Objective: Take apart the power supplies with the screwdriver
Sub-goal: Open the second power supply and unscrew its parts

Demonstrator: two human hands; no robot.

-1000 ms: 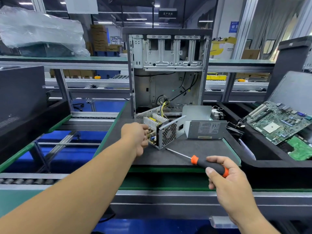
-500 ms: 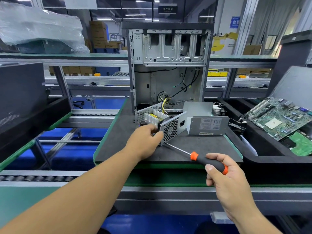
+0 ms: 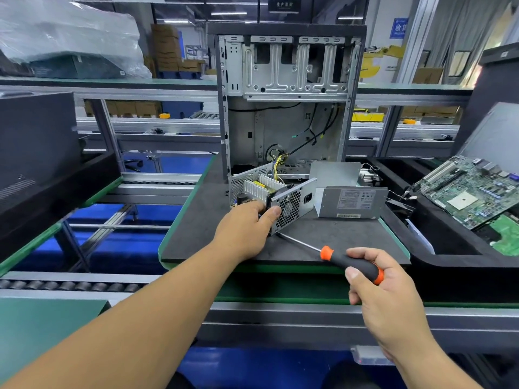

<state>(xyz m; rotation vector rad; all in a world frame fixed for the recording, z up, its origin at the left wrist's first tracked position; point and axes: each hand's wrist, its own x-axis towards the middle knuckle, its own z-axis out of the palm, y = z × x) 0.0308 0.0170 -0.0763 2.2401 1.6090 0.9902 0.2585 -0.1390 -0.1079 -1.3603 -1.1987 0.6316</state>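
Note:
An opened power supply (image 3: 292, 203) with silver heat sinks, yellow wires and a perforated fan wall stands on the dark mat (image 3: 337, 237). My left hand (image 3: 244, 231) grips its near corner, thumb on the fan grille. My right hand (image 3: 384, 299) holds a screwdriver (image 3: 351, 262) with a black and orange handle. Its thin shaft points up-left, and the tip lies close to the supply's lower front corner. The removed grey cover (image 3: 351, 202) with a label stands just right of the supply.
An empty computer case (image 3: 286, 108) stands upright behind the supply. A black tray (image 3: 449, 248) at the right holds green circuit boards (image 3: 471, 192). A dark box (image 3: 33, 153) sits at the left, with roller conveyor rails (image 3: 70, 286) below and between.
My left hand slid from the supply's left side to its near front corner. My right hand brought the screwdriver tip closer to the supply's lower corner.

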